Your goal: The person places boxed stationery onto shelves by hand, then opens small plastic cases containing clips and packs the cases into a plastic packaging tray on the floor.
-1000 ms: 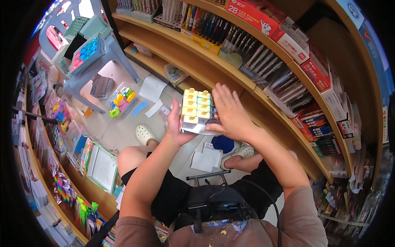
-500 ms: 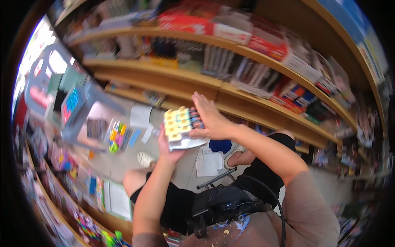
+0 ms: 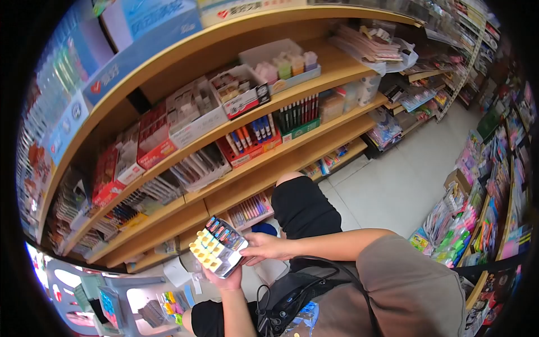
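Note:
A small display box (image 3: 227,259) is held over my lap, below the shelves. It has rows of yellow block-like pieces (image 3: 206,251) on its left part, dark packets with red and blue labels (image 3: 222,230) along its far side, and white and grey slots on the near right. My left hand (image 3: 225,278) holds the box from below, its fingers mostly hidden underneath. Closed at the box's right edge, my right hand (image 3: 266,247) grips it with thumb and fingers. What exactly the yellow pieces are, I cannot make out.
Wooden shelves (image 3: 264,106) curve across ahead, holding open cartons, a red box of markers (image 3: 250,137) and a green box of pens (image 3: 300,118). A grey plastic stool (image 3: 62,289) stands at the lower left. Packaged goods (image 3: 449,219) line the right side beside a tiled floor (image 3: 387,180).
My view has swung to the right along the shelves. My right hand, earlier spread over the box's far right end, now grips its right edge. The box has turned, showing more slots.

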Demonstrator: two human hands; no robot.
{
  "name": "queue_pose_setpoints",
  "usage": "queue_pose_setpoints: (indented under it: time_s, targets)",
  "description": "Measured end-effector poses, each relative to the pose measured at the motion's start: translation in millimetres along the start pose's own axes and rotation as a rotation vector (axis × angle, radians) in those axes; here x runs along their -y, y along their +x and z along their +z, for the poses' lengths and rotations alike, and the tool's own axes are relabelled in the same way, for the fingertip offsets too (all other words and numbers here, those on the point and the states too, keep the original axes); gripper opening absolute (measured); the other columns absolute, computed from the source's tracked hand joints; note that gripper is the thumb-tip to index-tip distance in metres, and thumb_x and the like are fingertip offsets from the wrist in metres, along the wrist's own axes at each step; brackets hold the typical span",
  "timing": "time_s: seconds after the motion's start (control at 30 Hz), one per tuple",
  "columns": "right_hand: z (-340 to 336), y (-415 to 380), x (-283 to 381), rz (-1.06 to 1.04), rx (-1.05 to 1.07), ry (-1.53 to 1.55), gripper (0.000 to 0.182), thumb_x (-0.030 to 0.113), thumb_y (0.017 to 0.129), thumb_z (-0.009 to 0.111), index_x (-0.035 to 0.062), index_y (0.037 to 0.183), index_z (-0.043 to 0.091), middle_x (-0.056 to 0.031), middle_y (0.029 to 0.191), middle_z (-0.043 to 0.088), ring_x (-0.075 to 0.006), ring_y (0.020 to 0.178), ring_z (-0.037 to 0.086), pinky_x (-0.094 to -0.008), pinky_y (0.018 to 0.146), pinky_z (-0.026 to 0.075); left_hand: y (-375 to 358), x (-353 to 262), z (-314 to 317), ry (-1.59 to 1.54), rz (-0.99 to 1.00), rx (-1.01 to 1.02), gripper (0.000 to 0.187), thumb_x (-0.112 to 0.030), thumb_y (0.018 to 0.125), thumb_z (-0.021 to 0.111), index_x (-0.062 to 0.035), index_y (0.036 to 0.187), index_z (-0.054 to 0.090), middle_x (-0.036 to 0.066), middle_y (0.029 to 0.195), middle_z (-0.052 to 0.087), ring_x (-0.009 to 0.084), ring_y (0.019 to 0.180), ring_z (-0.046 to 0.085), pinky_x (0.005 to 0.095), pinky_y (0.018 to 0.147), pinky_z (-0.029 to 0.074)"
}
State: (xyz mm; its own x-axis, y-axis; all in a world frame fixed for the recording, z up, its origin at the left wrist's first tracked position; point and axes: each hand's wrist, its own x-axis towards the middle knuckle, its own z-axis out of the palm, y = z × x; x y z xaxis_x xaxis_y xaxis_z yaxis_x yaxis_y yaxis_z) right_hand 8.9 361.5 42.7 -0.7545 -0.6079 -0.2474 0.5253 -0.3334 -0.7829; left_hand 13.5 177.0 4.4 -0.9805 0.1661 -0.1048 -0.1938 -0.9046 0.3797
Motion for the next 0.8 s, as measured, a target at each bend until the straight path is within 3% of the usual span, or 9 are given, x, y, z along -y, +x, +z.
queue_pose_setpoints:
  time_s: [0.07, 0.23, 0.4, 0.5, 0.57, 0.63, 0.8]
  targets:
    - [-15, -17, 12, -0.086, -0.041, 0.13, 0.039, 0.02, 0.089, 0.059, 0.002, 0.12, 0.043, -0.0104, 0.116, 0.056, -0.0193, 0.109, 0.055, -0.0352, 0.087, 0.052, 9, 21, 21, -0.051, -0.062, -0.006, 0.061, -0.052, 0.092, 0.038, -0.0117, 0.138, 0.038, 0.008, 0.136, 0.045, 0.03, 0.124, 0.043, 0.0489, 0.104, 0.033]
    - [-44, -71, 53, -0.241, -0.134, 0.274, 0.03, 0.013, 0.089, 0.051, 0.0024, 0.116, 0.046, -0.0126, 0.109, 0.059, -0.0247, 0.098, 0.062, -0.0455, 0.087, 0.052, 20, 57, 85, -0.029, -0.302, 0.111, 0.067, -0.06, 0.092, 0.03, -0.0174, 0.143, 0.028, 0.011, 0.145, 0.034, 0.034, 0.13, 0.035, 0.0522, 0.105, 0.03]
    - [-70, -133, 93, -0.421, -0.238, 0.325, 0.038, 0.01, 0.088, 0.049, 0.0029, 0.125, 0.044, -0.0147, 0.114, 0.058, -0.029, 0.099, 0.062, -0.05, 0.088, 0.05, 31, 84, 116, 0.161, -0.452, 0.265, 0.076, -0.064, 0.09, 0.021, -0.011, 0.144, 0.023, 0.014, 0.144, 0.034, 0.0346, 0.13, 0.036, 0.0526, 0.105, 0.03]
    - [-89, -170, 120, -0.544, -0.306, 0.309, 0.04, 0.012, 0.087, 0.048, 0.0013, 0.125, 0.044, -0.0163, 0.109, 0.06, -0.0311, 0.096, 0.063, -0.0493, 0.084, 0.052, 34, 91, 120, 0.357, -0.504, 0.344, 0.069, -0.059, 0.093, 0.03, -0.0092, 0.141, 0.029, 0.017, 0.14, 0.04, 0.0341, 0.127, 0.04, 0.0492, 0.104, 0.034]
    - [-107, -191, 139, -0.621, -0.374, 0.293, 0.038, 0.014, 0.087, 0.046, -0.0009, 0.122, 0.046, -0.0174, 0.106, 0.062, -0.0309, 0.093, 0.064, -0.0475, 0.082, 0.054, 37, 92, 116, 0.411, -0.542, 0.355, 0.059, -0.047, 0.095, 0.038, -0.0063, 0.138, 0.033, 0.02, 0.14, 0.039, 0.0346, 0.124, 0.045, 0.0449, 0.102, 0.038]
    - [-112, -211, 168, -0.694, -0.457, 0.258, 0.033, 0.015, 0.086, 0.045, -0.0022, 0.115, 0.049, -0.0177, 0.104, 0.062, -0.0305, 0.092, 0.065, -0.0459, 0.081, 0.055, 41, 93, 125, 0.622, -0.5, 0.337, 0.056, -0.044, 0.096, 0.04, -0.0038, 0.134, 0.038, 0.018, 0.131, 0.049, 0.0295, 0.115, 0.053, 0.0412, 0.096, 0.044]
    - [-161, -233, 224, -0.835, -0.621, 0.163, 0.026, 0.016, 0.087, 0.044, -0.0006, 0.106, 0.05, -0.0174, 0.096, 0.064, -0.0288, 0.087, 0.065, -0.0432, 0.082, 0.055, 64, 95, 170, 0.913, -0.407, 0.374, 0.035, -0.027, 0.096, 0.047, -0.0015, 0.121, 0.047, 0.015, 0.12, 0.056, 0.021, 0.105, 0.059, 0.0337, 0.089, 0.048]
